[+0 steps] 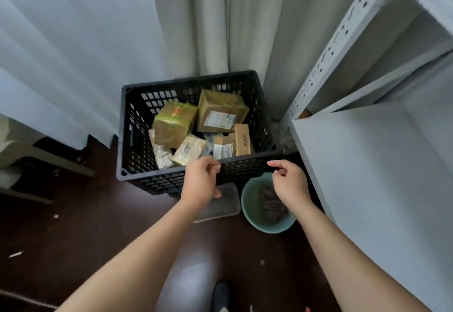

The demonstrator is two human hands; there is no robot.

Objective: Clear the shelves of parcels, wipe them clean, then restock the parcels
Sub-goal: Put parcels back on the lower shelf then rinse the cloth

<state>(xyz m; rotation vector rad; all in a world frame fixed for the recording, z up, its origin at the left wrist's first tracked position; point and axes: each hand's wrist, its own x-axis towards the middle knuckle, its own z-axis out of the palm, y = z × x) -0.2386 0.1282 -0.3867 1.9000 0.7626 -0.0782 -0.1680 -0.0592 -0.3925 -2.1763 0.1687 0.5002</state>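
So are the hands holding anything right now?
No. The left hand and right hand hover with loosely curled fingers over the near rim of the black crate, gripping nothing.

The black perforated plastic crate looks matt; the brown cardboard parcels inside carry glossy tape. The pale grey metal shelf is smooth, the dark floor glossy, possibly wood.

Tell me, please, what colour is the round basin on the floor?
The basin is pale green-teal, seen in the head view, with a dark cloth inside.
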